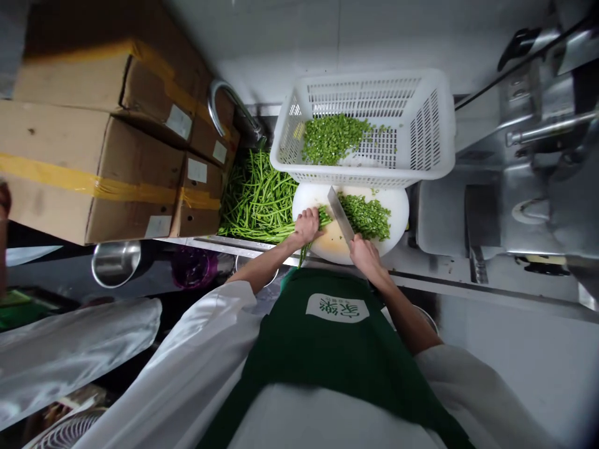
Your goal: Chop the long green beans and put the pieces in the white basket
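Note:
My left hand (pixel 306 226) is curled over a bunch of long green beans (pixel 322 218) and presses it onto the round white cutting board (pixel 397 206). My right hand (pixel 364 252) grips the handle of a cleaver (pixel 340 214), whose blade stands against the cut end of the bunch. A heap of chopped bean pieces (pixel 367 216) lies on the board to the right of the blade. Behind the board stands a white plastic basket (pixel 435 125) with more chopped pieces (pixel 332 137) in it.
A pile of whole green beans (pixel 255 199) fills the sink left of the board, under a curved tap (pixel 229 103). Taped cardboard boxes (pixel 103 137) are stacked at left. Steel counter and machinery (pixel 528 181) lie to the right. Another person's white sleeve (pixel 70 349) shows at lower left.

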Demonstrator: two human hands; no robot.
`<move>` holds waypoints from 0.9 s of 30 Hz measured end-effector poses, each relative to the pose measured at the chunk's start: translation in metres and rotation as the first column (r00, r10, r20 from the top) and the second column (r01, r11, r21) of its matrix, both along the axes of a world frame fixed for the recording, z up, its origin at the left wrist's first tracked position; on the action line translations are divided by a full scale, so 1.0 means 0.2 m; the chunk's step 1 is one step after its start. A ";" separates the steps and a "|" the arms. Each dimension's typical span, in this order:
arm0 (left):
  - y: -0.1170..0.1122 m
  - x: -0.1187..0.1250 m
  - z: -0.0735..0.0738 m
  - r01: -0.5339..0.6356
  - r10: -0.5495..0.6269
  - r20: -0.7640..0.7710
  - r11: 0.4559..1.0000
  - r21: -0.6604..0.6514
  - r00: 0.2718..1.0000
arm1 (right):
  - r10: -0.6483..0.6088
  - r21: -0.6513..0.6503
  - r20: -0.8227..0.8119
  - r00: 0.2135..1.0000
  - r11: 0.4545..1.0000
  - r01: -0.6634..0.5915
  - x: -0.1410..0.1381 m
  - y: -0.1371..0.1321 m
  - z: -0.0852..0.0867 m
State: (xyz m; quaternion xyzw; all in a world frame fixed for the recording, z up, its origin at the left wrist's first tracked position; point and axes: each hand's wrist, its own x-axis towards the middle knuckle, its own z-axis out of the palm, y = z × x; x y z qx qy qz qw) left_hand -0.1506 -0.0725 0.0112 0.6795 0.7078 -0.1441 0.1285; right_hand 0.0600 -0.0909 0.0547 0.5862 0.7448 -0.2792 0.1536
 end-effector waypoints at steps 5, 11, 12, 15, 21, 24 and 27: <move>-0.05 0.16 0.01 0.004 -0.003 -0.022 0.998 0.066 1.000 | 0.025 0.019 0.021 0.999 0.999 -0.026 -0.04 -0.03 0.00; -0.11 0.14 0.05 -0.027 0.029 -0.023 0.997 0.065 0.999 | 0.140 0.022 0.030 0.990 0.990 -0.141 -0.02 -0.04 0.01; -0.12 0.12 0.05 -0.024 0.025 -0.017 0.997 0.068 1.000 | 0.133 0.025 0.033 0.991 0.991 -0.134 -0.01 -0.03 0.02; -0.13 0.09 0.05 0.024 -0.024 0.014 0.999 0.032 1.000 | 0.083 0.029 0.032 0.996 0.996 -0.084 0.02 -0.03 0.02; 0.00 0.11 0.05 0.309 -0.305 0.074 0.950 -0.047 0.949 | 0.017 0.001 0.038 0.999 1.000 -0.017 0.04 -0.04 0.02; 0.08 0.12 0.05 0.389 -0.386 0.077 0.921 -0.027 0.919 | -0.036 -0.013 0.054 0.998 0.999 0.037 0.05 -0.05 0.01; 0.09 0.10 0.05 0.358 -0.358 0.072 0.934 0.007 0.931 | -0.065 -0.025 0.055 0.996 0.997 0.066 0.05 -0.05 0.01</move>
